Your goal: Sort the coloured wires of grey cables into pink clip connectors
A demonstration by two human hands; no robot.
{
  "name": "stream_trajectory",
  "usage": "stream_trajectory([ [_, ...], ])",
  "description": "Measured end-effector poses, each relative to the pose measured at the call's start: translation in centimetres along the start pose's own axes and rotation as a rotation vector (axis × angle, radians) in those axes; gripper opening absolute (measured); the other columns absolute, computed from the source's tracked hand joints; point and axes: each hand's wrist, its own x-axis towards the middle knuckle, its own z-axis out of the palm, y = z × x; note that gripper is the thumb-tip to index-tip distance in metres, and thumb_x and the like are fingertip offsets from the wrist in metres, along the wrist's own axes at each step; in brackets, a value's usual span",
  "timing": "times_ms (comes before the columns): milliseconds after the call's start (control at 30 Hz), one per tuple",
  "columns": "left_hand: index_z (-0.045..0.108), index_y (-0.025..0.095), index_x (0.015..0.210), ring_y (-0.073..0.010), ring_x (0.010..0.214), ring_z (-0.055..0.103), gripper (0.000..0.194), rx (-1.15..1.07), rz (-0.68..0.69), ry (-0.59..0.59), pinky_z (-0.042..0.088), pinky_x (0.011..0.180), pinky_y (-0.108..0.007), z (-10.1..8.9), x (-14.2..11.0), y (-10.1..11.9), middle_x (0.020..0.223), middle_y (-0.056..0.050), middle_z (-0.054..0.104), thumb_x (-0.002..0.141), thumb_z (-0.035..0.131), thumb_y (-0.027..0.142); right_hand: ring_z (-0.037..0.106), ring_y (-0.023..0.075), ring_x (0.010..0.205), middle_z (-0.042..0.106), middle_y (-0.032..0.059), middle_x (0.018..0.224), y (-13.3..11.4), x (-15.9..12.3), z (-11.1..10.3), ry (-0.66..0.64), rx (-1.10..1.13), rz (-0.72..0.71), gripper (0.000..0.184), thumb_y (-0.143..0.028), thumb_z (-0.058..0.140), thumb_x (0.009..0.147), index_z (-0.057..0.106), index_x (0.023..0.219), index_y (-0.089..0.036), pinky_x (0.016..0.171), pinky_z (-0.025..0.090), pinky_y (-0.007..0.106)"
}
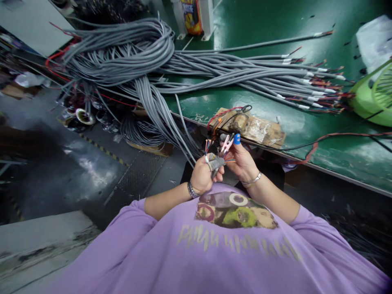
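Observation:
My left hand (pixel 202 175), with grey wrapping on its thumb, is closed around the end of a grey cable, most of which the fingers hide. Thin coloured wires (pixel 229 160) fan out from the cable toward my right hand (pixel 244 163). That hand's fingers are bent in at the wires, and a blue finger cover (pixel 237 139) caps one fingertip. Beside the fingertip is a small pale pink clip-like piece (pixel 226 144); whether the hand grips it is unclear. More bare-ended wires (pixel 208 145) stick up above my left hand.
A wooden block (pixel 260 130) with a lumpy top and red and black leads sits at the green bench's (pixel 346 151) edge. Behind it lie a large coil of grey cables (pixel 122 53) and a row of stripped ends. A green fan (pixel 376 94) stands at right.

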Motion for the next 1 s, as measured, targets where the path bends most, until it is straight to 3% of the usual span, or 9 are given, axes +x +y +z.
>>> stream_trajectory([
  [200, 0.047, 0.019, 0.071, -0.0095, 0.032, 0.050, 0.040, -0.026, -0.010, 0.029, 0.028, 0.032, -0.017, -0.2, 0.1, -0.3, 0.051, 0.003, 0.061, 0.057, 0.079, 0.040, 0.056, 0.0081, 0.052, 0.068, -0.0030, 0.064, 0.2, 0.0, 0.0, 0.006, 0.011, -0.027, 0.038, -0.057, 0.077, 0.074, 0.067, 0.074, -0.020, 0.052, 0.047, 0.021],
  [367, 0.049, 0.018, 0.069, -0.0097, 0.032, 0.051, 0.041, -0.025, 0.007, -0.017, 0.026, 0.031, -0.017, -0.4, -0.1, -0.5, 0.051, 0.003, 0.061, 0.058, 0.080, 0.043, 0.056, 0.0079, 0.054, 0.068, -0.0040, 0.066, 0.5, 0.3, -0.6, -0.032, 0.009, -0.041, 0.039, -0.058, 0.078, 0.071, 0.068, 0.080, -0.021, 0.052, 0.047, 0.022],
  [700, 0.046, 0.019, 0.069, -0.0095, 0.032, 0.050, 0.042, -0.044, -0.006, 0.015, 0.027, 0.031, -0.017, 0.0, -0.1, -0.2, 0.051, 0.003, 0.061, 0.057, 0.079, 0.042, 0.055, 0.0097, 0.055, 0.067, -0.0022, 0.067, 0.3, 0.2, -0.5, 0.029, 0.017, -0.008, 0.033, -0.050, 0.079, 0.074, 0.066, 0.072, -0.020, 0.055, 0.046, 0.024],
  [1000, 0.046, 0.019, 0.069, -0.0099, 0.032, 0.051, 0.041, -0.003, -0.003, 0.014, 0.026, 0.031, -0.017, -0.3, -0.1, -0.4, 0.051, 0.002, 0.061, 0.059, 0.079, 0.041, 0.057, 0.0098, 0.056, 0.068, -0.0020, 0.069, 0.6, 0.5, -1.2, -0.036, 0.012, -0.021, 0.040, -0.058, 0.078, 0.071, 0.066, 0.073, -0.021, 0.054, 0.048, 0.024],
])
